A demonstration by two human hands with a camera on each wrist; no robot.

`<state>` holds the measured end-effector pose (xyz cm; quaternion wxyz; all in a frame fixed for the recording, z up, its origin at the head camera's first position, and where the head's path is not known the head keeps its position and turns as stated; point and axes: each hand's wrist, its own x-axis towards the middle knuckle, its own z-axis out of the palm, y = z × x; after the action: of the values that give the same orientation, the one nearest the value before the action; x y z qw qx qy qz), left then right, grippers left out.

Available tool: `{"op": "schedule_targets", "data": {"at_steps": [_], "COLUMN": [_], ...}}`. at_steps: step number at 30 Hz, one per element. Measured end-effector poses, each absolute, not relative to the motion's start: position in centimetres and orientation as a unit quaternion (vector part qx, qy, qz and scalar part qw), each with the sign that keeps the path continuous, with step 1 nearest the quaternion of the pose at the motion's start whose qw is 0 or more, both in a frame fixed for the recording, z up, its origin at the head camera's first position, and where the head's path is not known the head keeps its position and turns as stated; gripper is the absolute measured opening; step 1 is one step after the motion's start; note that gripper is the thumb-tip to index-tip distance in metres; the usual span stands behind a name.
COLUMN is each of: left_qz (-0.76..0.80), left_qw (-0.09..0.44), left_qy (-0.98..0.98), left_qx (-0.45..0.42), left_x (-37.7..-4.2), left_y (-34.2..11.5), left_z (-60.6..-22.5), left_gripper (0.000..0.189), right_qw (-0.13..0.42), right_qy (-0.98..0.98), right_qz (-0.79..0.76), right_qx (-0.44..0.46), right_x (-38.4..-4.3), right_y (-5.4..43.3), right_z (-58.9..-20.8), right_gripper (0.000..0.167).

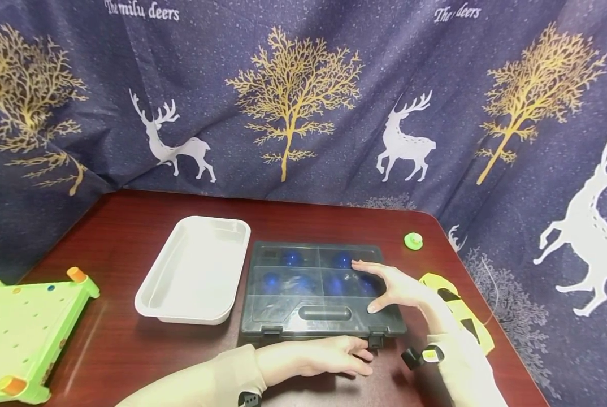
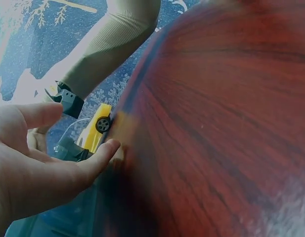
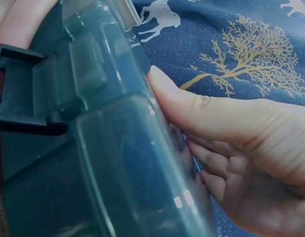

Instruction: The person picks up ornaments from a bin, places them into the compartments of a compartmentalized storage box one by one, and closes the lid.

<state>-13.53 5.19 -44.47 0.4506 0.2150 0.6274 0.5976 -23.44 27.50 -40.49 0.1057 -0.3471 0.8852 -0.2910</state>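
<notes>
A dark, see-through plastic case (image 1: 324,314) lies on the table with its lid down; several blue balls (image 1: 292,259) show through the lid. My right hand (image 1: 400,285) rests on the right part of the lid, thumb toward the front and fingers spread farther back. At the case's front edge is my left hand (image 1: 329,356), its fingers loosely bent beside the right black latch (image 1: 376,339). In the right wrist view that latch (image 3: 28,91) stands out from the front. Whether the left fingertips touch it I cannot tell.
A white tray (image 1: 143,299) stands left of the case. Farther left is a green toy board with orange pegs (image 1: 29,333). On the right are a yellow toy car (image 1: 458,308), partly behind my right arm, and a small green duck (image 1: 413,241). A patterned cloth (image 1: 303,113) hangs behind the table.
</notes>
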Motion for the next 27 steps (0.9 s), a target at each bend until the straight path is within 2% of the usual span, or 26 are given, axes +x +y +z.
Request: {"op": "schedule_targets", "data": {"at_steps": [13, 17, 27], "left_qz": [0.629, 0.633, 0.616], "left_qw": [0.452, 0.457, 0.448], "left_qy": [0.599, 0.584, 0.582], "left_qx": [0.202, 0.223, 0.283], "left_x": [-13.3, -13.4, -13.4], "left_y": [5.3, 5.0, 4.4], "left_z": [-44.6, -44.4, -43.8], "left_gripper": [0.053, 0.051, 0.063], "right_qw": [0.105, 0.105, 0.093], "right_qy": [0.882, 0.879, 0.878], "right_qz": [-0.298, -0.303, -0.297], "right_qx": [-0.349, -0.352, -0.364], "right_x": [-23.3, -23.2, -23.4], "right_y": [27.4, 27.5, 27.6], "right_z": [-40.6, -40.4, -40.5], "right_gripper": [0.091, 0.090, 0.088]}}
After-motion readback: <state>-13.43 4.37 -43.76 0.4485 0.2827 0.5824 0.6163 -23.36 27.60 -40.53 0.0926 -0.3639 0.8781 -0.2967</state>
